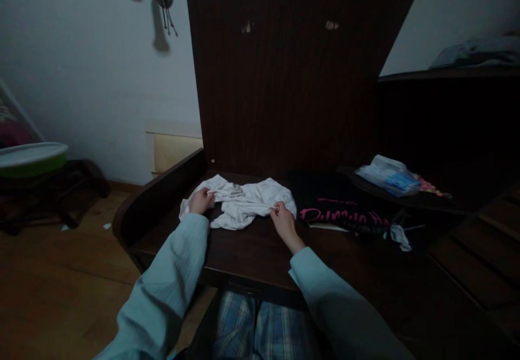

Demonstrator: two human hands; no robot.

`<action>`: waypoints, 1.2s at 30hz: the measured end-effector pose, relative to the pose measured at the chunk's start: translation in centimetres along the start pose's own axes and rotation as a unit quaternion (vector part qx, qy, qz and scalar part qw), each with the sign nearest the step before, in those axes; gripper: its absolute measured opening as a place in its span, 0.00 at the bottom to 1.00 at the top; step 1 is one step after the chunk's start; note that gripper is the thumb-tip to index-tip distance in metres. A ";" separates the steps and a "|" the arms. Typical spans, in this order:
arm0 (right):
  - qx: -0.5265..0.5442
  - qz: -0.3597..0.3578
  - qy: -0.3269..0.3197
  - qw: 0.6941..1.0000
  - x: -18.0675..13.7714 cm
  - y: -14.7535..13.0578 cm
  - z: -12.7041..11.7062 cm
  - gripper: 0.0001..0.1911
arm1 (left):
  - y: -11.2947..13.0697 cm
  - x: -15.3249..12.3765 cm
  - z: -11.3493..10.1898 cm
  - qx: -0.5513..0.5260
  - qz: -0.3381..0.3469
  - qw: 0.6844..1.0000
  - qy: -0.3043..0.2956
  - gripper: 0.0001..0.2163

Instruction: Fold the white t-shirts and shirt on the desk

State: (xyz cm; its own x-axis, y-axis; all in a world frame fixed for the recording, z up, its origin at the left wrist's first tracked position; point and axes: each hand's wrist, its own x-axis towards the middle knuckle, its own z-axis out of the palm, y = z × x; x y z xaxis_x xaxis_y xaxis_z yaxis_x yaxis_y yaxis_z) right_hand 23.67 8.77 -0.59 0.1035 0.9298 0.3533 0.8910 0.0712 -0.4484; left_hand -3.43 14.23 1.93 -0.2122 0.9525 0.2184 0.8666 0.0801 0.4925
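A crumpled white cloth garment point(247, 200) lies bunched on the dark wooden desk top point(252, 252); its exact kind cannot be made out. My left hand point(201, 200) pinches the fabric near its left end. With thumb and fingers closed, my right hand point(283, 220) grips the cloth's edge toward its right end. The stretch between both hands is gathered in folds, and a gap showing dark wood opens beside my left hand. Just right of the garment rests a black folded fabric item with pink lettering point(343, 216).
A raised side panel point(158, 192) borders the desk on the left, and a tall dark board point(292, 78) stands behind. On a low shelf at right lies a clear plastic packet point(388, 175). A green basin with a pale rim point(34, 159) sits on a stool at far left.
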 end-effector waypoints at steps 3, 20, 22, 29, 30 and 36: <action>-0.012 0.016 0.054 0.998 0.1 0.4 0.0 0.15 | -0.3 -0.3 -0.2 0.052 -0.023 0.997 0.052 0.16; 0.218 -0.255 -0.183 0.924 -2.5 -4.5 1.0 0.07 | 1.7 -1.1 2.4 0.085 0.180 0.979 -0.045 0.19; 0.231 -0.227 -0.198 0.925 -2.4 -4.1 0.4 0.11 | 1.4 -0.9 2.0 0.094 0.142 0.985 -0.028 0.19; 0.040 -0.164 -0.157 0.973 -1.3 -2.6 -0.9 0.16 | 2.8 -2.4 0.5 0.249 0.130 0.958 -0.055 0.19; 0.005 -0.156 -0.156 0.975 -1.1 -2.6 -1.0 0.15 | 3.4 -2.9 0.2 0.280 0.128 0.948 -0.076 0.20; -0.097 -0.106 -0.097 0.985 0.2 -2.5 -1.7 0.15 | 7.2 -6.2 -1.4 0.324 0.171 0.907 -0.208 0.21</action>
State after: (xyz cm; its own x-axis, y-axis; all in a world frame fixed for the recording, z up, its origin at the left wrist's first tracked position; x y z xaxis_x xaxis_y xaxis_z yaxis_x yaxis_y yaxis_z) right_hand 22.20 8.17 2.02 -0.1643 0.9542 0.2501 0.9533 0.2188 -0.2084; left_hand 3.50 8.47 5.30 0.1919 0.9716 -0.1384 0.9614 -0.2145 -0.1722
